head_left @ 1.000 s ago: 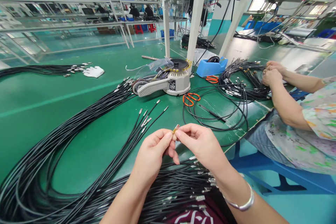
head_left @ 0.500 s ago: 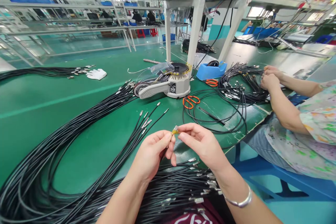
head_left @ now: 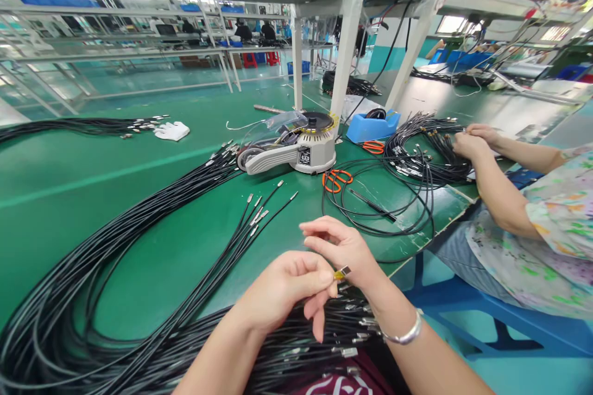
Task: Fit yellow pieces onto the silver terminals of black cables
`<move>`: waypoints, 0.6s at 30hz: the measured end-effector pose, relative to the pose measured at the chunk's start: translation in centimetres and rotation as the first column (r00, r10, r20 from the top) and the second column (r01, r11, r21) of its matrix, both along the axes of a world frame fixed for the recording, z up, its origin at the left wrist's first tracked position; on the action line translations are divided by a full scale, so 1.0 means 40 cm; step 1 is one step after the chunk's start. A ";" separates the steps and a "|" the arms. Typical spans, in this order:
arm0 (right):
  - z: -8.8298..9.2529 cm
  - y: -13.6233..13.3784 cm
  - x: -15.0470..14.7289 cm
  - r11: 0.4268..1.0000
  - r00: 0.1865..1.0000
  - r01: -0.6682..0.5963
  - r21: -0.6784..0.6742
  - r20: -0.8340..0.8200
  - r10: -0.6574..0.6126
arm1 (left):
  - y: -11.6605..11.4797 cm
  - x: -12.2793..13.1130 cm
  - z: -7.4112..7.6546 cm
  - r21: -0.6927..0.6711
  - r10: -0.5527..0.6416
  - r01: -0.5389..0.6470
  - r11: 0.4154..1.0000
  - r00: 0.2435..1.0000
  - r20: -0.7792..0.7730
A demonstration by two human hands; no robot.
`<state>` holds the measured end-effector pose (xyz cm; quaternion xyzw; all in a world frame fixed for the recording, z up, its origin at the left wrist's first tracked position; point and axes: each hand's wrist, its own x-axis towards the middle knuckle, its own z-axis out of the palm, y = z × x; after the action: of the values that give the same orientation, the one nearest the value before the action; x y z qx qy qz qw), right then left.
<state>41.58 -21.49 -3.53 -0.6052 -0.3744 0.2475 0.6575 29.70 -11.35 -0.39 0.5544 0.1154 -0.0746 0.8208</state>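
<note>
My left hand (head_left: 291,287) pinches the end of a cable between thumb and forefinger. Its small metal connector (head_left: 344,271), with yellow tape around its base, sticks out to the right. Behind and above it is my right hand (head_left: 345,248), fingers stretched out to the left and holding nothing. Below both hands lies a thick bundle of black cables (head_left: 282,345) with silver connectors, some of it hidden by my arms. A few separate cable ends (head_left: 257,217) rest on the green table to the left.
A grey tape dispenser (head_left: 315,151) stands ahead, beside a blue tape holder (head_left: 373,128). Orange-handled scissors (head_left: 337,181) and a black pen (head_left: 373,204) lie near loose cable loops. At the right, a co-worker's hands (head_left: 472,142) work at a cable coil (head_left: 407,154). A white glove (head_left: 172,131) lies far left.
My left hand has moved right and down with the taped connector. My right hand has let go of it, and its fingers are now stretched out.
</note>
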 end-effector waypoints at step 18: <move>0.034 -0.020 -0.053 0.980 0.968 0.188 -0.058 -0.160 -0.195 | -0.012 0.012 -0.002 0.268 0.432 -0.446 0.854 0.895 0.110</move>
<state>39.47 -22.29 -2.15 -0.6296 -0.2532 0.2399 0.6942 30.18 -11.83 -0.47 0.6277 0.2294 0.1448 0.7297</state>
